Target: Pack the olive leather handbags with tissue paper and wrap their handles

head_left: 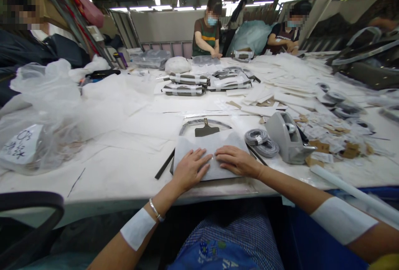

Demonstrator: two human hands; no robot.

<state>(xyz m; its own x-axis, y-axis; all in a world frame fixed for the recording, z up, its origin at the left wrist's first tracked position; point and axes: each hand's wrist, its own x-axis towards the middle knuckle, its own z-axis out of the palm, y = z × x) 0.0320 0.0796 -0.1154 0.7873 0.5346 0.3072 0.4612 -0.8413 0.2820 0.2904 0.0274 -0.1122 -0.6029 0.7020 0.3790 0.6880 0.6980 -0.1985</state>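
Observation:
My left hand lies flat, fingers stretched, on a white wrapped bundle at the near edge of the white table. My right hand rests beside it on the same bundle, fingers extended and pressing down, fingertips meeting those of the left. A dark grey tab and a grey curved strap stick out from the bundle's far side. Thin dark strips poke out at its left.
A grey tape dispenser and coiled grey straps sit right of the bundle. Wrapped bundles are stacked mid-table, white sheets spread right, plastic bags left. Two masked people work at the far side. A dark chair stands near left.

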